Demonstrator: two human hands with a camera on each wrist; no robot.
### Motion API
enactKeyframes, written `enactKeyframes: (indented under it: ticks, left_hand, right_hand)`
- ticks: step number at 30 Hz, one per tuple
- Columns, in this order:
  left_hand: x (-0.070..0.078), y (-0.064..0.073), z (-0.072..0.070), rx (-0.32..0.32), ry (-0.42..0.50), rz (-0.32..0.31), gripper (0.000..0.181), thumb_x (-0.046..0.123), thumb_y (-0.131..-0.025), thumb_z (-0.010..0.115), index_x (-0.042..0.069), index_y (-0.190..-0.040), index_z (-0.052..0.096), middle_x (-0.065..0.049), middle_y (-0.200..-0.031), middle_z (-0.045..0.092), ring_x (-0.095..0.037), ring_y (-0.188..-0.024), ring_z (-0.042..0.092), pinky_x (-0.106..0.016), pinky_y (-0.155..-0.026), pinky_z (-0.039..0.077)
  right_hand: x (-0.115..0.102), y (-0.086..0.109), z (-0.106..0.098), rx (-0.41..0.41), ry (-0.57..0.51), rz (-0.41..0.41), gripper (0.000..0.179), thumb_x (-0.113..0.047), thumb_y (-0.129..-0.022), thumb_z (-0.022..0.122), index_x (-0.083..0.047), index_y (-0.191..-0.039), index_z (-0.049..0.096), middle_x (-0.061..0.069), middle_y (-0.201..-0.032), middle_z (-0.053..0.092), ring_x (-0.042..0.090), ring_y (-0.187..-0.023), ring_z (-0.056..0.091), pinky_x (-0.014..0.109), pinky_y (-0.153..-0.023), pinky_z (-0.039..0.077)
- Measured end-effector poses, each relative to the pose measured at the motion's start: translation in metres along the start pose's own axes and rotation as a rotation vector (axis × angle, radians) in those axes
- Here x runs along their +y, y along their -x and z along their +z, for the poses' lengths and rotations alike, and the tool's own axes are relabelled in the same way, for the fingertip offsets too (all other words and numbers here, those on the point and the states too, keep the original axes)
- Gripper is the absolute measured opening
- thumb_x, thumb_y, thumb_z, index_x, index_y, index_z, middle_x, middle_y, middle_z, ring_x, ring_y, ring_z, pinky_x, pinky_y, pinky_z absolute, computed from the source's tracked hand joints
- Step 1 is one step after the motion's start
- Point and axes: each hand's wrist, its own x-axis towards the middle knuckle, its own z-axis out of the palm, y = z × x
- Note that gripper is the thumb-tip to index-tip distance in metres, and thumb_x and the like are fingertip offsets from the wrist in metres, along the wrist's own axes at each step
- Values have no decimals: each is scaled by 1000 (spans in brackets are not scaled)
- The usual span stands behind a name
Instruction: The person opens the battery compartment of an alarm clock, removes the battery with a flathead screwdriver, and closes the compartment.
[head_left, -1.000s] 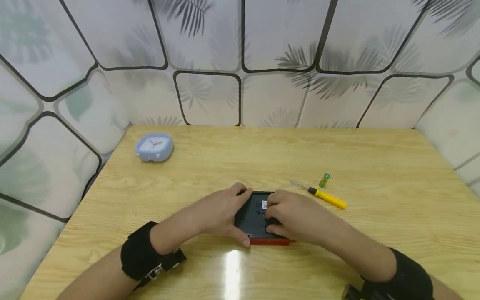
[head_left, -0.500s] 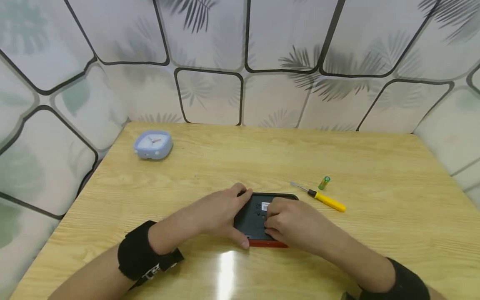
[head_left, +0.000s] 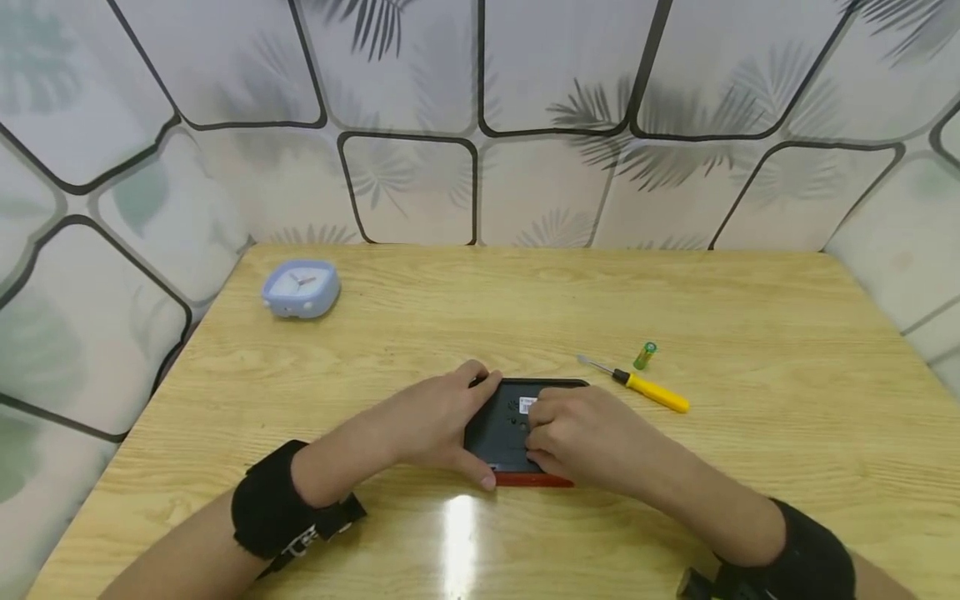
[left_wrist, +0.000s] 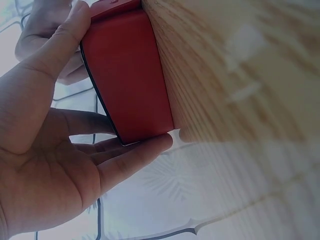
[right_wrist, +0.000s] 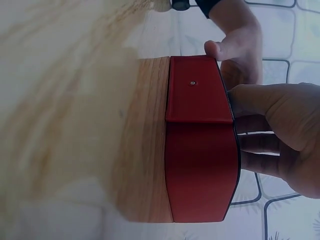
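A red device with a black back (head_left: 495,432) lies back up on the wooden table in front of me. Its back has a white label and small holes. My left hand (head_left: 438,421) grips the device's left end, thumb on the near red side and fingers at the far edge. In the left wrist view the red end (left_wrist: 127,75) sits between thumb and fingers. My right hand (head_left: 588,437) is bent over the right part of the back, fingertips against the black surface (right_wrist: 238,155) in the right wrist view. I cannot tell whether those fingers pinch anything.
A yellow-handled screwdriver (head_left: 652,392) lies to the right beyond my right hand, with a small green battery (head_left: 645,356) just behind it. At the back left of the table (head_left: 480,300) stands a light blue clock (head_left: 300,289). Patterned fabric walls (head_left: 420,192) border the table.
My right hand has shifted slightly toward me, uncovering the device's far right corner, with its fingers drawn closer together on the back. The left hand keeps its grip.
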Motion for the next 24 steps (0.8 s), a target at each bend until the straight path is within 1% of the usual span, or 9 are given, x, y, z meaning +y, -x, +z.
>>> enactKeyframes:
  ticks: [5,17,24]
  left_hand:
    - [-1,-1,0,14,-6,19,124,71,-67,79,0,-155,30,-19,-149,40,-24,-115,59,-34,-98,52]
    - [0,0,0,2,-2,-3,122,70,-67,79,1,-155,30,-19,-151,39,-26,-119,59,-36,-100,51]
    - [0,0,0,3,0,5,122,70,-68,79,0,-155,30,-20,-151,38,-27,-119,59,-36,-100,51]
  right_hand:
    - [1,0,-1,-13,12,-3,6,-25,-83,80,-19,-81,79,-10,-79,68,7,-77,59,24,-71,56]
    - [1,-2,-1,-5,33,-20,6,-23,-84,78,-19,-79,79,-9,-77,68,7,-76,61,23,-70,56]
    - [1,-2,-2,-6,50,-27,6,-23,-84,78,-19,-79,79,-9,-76,68,7,-75,61,23,-69,56]
